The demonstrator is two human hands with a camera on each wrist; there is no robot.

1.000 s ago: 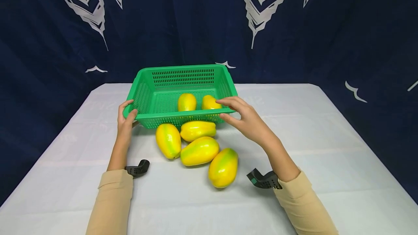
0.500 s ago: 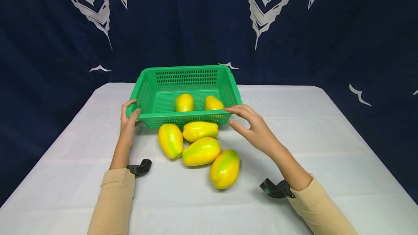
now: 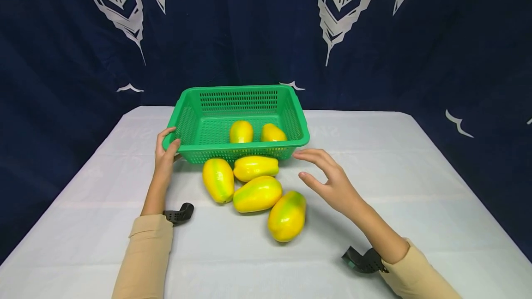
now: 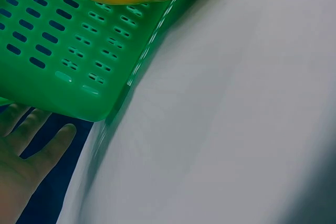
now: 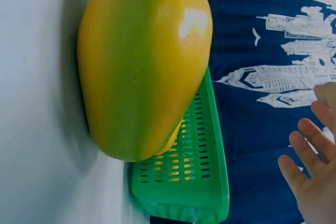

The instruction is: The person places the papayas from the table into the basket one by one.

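Observation:
A green plastic basket [image 3: 245, 146] with slotted walls holds two yellow papayas, a left one [image 3: 241, 132] and a right one [image 3: 273, 133]. My left hand [image 3: 165, 153] grips the basket's near left corner, thumb on the rim. Beyond the basket's near right corner, my right hand [image 3: 332, 181] hovers over the table, fingers loosely curved and holding nothing. Several papayas lie in front: one at left [image 3: 218, 180], one against the basket [image 3: 255, 168], one below it [image 3: 257, 194]. The nearest papaya [image 3: 287, 216], striped green, looms large in the right wrist view.
A white cloth covers the table [image 3: 208, 253]. Behind its far edge hangs a dark blue curtain [image 3: 241, 31] with white printed towers and birds. A black camera is strapped to each wrist, on the left [image 3: 179, 214] and on the right [image 3: 363, 260].
My right hand has drawn back from over the basket's near right rim, moving right and toward me. The left hand stays on the corner. The two papayas inside shifted slightly.

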